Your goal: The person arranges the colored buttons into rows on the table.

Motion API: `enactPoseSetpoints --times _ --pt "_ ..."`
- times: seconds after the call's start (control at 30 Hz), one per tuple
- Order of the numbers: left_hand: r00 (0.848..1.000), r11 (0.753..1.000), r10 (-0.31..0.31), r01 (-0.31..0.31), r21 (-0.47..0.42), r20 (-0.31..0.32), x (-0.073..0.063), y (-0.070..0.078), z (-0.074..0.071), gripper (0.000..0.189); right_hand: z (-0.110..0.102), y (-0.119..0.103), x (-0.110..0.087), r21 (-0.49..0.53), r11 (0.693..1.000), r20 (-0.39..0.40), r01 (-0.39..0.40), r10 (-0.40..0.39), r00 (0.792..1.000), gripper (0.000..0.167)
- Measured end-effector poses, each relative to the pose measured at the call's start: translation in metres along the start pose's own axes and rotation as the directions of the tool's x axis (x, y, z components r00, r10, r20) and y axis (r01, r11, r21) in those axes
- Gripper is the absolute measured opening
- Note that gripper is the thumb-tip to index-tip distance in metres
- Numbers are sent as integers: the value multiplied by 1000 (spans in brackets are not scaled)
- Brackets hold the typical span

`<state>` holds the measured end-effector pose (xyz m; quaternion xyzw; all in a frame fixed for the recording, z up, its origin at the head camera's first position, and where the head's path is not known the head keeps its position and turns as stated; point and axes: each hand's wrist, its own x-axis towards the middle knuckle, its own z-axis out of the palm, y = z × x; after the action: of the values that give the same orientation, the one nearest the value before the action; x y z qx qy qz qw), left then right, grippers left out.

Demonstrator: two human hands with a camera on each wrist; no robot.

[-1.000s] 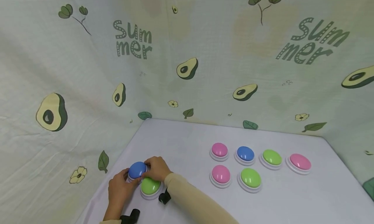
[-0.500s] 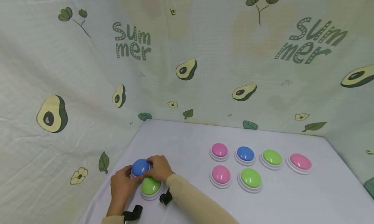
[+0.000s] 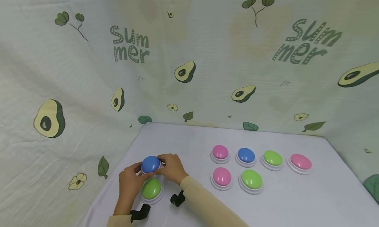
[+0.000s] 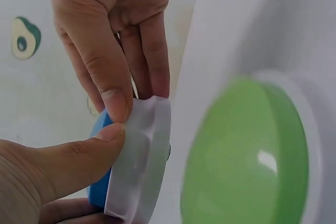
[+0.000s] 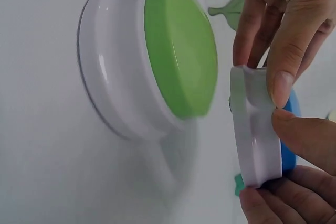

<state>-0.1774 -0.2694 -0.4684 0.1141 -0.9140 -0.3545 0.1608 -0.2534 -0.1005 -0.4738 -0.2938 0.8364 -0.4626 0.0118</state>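
In the head view, a blue dome push button (image 3: pixel 150 163) on a white round base is between my two hands. My left hand (image 3: pixel 129 182) grips its left side and my right hand (image 3: pixel 173 168) its right side. Both wrist views show the thumbs meeting at the near side of the white base (image 4: pixel 139 156), with fingers curled round its edge. The base stands on edge in those sideways views, close over the table. Just nearer to me sits a green dome button (image 3: pixel 151 189) on its own white base.
On the right, a back row holds a pink button (image 3: pixel 220 152), a blue button (image 3: pixel 246 155), a green button (image 3: pixel 272 158) and another pink button (image 3: pixel 300 161). Nearer stand a pink button (image 3: pixel 221 176) and a green button (image 3: pixel 252 179). Printed cloth (image 3: pixel 213 98) hangs behind the white table (image 3: pixel 183 138).
Both hands have carried the blue button rightward and slightly away from me, from behind-left of the green button to behind it. The other buttons keep their places; the head view shifted slightly.
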Motion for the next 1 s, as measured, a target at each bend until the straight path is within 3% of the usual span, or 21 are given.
enactPoseSetpoints --times 0.4,0.57,0.8,1.0 --pt "995 986 102 -98 -138 22 -7 55 44 64 -57 22 -39 55 998 -111 -33 39 993 54" --pt "986 979 162 -156 -132 37 -15 74 65 64 -79 30 -62 66 997 -167 -50 61 984 54" --pt "963 963 245 -229 -143 113 -28 97 91 62 -108 43 -98 31 994 -265 -106 110 958 56" --pt "923 924 337 -286 -253 187 -39 120 115 57 -130 53 -135 4 978 -374 -210 197 906 60"
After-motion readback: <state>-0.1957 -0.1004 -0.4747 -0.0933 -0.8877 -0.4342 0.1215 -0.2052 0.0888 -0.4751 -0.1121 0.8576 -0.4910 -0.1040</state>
